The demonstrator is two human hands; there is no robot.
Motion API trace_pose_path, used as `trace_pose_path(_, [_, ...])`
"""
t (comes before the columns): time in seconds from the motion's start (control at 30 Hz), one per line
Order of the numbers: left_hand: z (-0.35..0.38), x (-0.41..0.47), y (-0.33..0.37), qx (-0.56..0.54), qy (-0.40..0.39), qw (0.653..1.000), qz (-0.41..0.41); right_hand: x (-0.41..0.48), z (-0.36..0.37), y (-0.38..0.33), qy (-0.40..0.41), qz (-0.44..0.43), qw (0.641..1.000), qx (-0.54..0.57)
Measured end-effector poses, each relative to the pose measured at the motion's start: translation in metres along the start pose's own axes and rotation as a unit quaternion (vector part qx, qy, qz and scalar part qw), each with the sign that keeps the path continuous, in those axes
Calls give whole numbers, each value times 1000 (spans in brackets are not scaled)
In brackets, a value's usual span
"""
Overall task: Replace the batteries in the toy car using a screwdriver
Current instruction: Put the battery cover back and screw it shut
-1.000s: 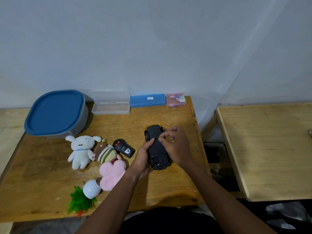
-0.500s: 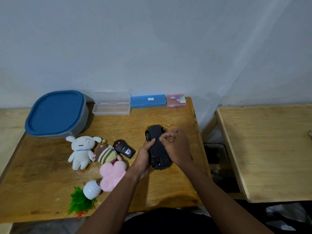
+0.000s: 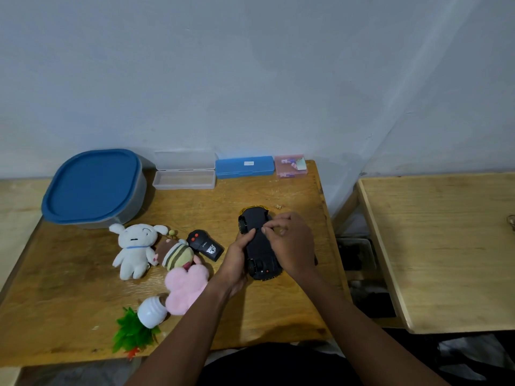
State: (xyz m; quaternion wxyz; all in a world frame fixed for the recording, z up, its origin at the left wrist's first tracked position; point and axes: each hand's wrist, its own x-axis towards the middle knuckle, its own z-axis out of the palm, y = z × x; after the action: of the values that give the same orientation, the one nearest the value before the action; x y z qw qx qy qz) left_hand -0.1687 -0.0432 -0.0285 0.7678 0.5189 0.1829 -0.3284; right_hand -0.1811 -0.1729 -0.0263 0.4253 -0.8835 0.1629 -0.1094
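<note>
The toy car (image 3: pixel 257 240) lies upside down on the wooden table (image 3: pixel 250 316), black underside up, with a yellow rim showing at its ends. My left hand (image 3: pixel 237 257) grips its left side, thumb on the underside. My right hand (image 3: pixel 289 243) rests over the car's right side, with thumb and forefinger pinched together at the middle of the underside. What the fingertips pinch is too small to tell. No screwdriver is in sight. A pink box (image 3: pixel 290 166) holding small batteries stands at the back of the table.
A black remote control (image 3: pixel 205 245) lies left of the car, beside a white plush rabbit (image 3: pixel 135 246), a striped plush (image 3: pixel 176 253), a pink plush (image 3: pixel 186 285) and a toppled potted plant (image 3: pixel 139 321). At the back stand a blue-lidded tub (image 3: pixel 93 188), an open clear case (image 3: pixel 184 174) and a blue case (image 3: pixel 244 166). A second table (image 3: pixel 446 246) stands to the right.
Both hands stay on the overturned car; my right fingertips have shifted slightly at its middle. The car has barely moved.
</note>
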Motion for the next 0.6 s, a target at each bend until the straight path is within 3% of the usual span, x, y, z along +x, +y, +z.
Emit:
trace_pose_path(0.2, [1, -1, 1, -12, -13, 1000, 0, 1, -3, -6, -12, 102, 985, 135])
trace_pose_path(0.47, [6, -1, 3, -14, -25, 1000, 6, 0, -10, -13, -62, 303, 884, 350])
trace_pose_path(0.6, [7, 0, 0, -8, -20, 1000, -1, 1, -14, -14, -76, 317, 874, 360])
